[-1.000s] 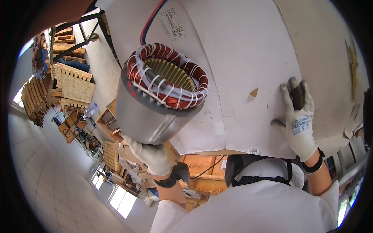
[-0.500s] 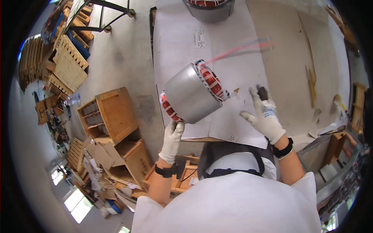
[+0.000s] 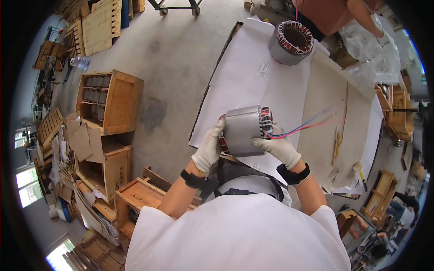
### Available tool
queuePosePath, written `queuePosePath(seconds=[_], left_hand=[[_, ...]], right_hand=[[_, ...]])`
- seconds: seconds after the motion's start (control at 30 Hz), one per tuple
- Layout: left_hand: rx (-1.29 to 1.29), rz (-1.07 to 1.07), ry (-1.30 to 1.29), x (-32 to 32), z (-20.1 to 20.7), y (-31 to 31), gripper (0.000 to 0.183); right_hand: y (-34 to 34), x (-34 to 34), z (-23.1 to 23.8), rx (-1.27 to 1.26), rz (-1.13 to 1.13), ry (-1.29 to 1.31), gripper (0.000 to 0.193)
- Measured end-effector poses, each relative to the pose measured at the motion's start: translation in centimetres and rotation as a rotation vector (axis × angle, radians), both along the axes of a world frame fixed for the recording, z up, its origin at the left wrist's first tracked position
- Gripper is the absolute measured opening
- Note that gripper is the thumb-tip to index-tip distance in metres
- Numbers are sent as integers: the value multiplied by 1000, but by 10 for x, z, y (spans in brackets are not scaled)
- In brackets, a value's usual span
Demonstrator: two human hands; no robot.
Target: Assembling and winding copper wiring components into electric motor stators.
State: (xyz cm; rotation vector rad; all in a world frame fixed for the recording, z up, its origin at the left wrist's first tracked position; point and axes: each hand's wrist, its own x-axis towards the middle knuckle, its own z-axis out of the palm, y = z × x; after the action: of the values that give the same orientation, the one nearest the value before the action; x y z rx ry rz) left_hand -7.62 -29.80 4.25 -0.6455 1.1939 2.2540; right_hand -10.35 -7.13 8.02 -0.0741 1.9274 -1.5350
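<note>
A motor stator (image 3: 244, 131), a grey metal cylinder with red windings and white lacing at both ends, lies on its side between my gloved hands. Near the table's front edge, my left hand (image 3: 209, 147) has its fingers round the stator's left end. My right hand (image 3: 281, 150) grips the right end, thumb against the grey shell; part of its fingers is hidden behind the windings. Red and blue lead wires (image 3: 300, 128) stick out to the right from that end, their tips blurred. Whether the stator touches the table, I cannot tell.
A second stator (image 3: 291, 45) stands upright at the table's far end, near a co-worker in a reddish top (image 3: 332, 13) and clear plastic wrap (image 3: 373, 49). White sheeting (image 3: 244, 86) covers the table. A tape roll (image 3: 357, 166) lies right; a wooden crate (image 3: 124, 101) stands left.
My right hand has come off the table area and onto the stator's right end. The stator has turned more level and sits closer to me. The view has shifted, bringing the co-worker in.
</note>
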Motion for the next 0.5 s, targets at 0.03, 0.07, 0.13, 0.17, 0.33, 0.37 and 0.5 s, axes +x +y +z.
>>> queuePosePath(seconds=[0.03,0.07,0.13,0.17,0.33,0.37,0.5], left_hand=[[29,-29,-75,-2,-11,-13,56],[66,-66,-149,-5,-16,-22,61],[-97,-28,-77,-10,-25,-15,76],[-221,-77,44,-15,-49,-25,74],[-1260,-205,536,-16,-42,-67,51],[-1451,-176,752,-13,-43,-86,39],[-686,-166,472,12,52,-96,41]], right_hand=[[-11,-2,5,1,18,7,37],[-22,-6,10,64,61,-13,39],[-34,5,2,123,90,-25,41],[-46,14,-22,223,2,359,44],[-111,27,-5,497,76,238,50],[-120,32,4,524,120,311,49],[-145,32,-13,662,248,610,46]])
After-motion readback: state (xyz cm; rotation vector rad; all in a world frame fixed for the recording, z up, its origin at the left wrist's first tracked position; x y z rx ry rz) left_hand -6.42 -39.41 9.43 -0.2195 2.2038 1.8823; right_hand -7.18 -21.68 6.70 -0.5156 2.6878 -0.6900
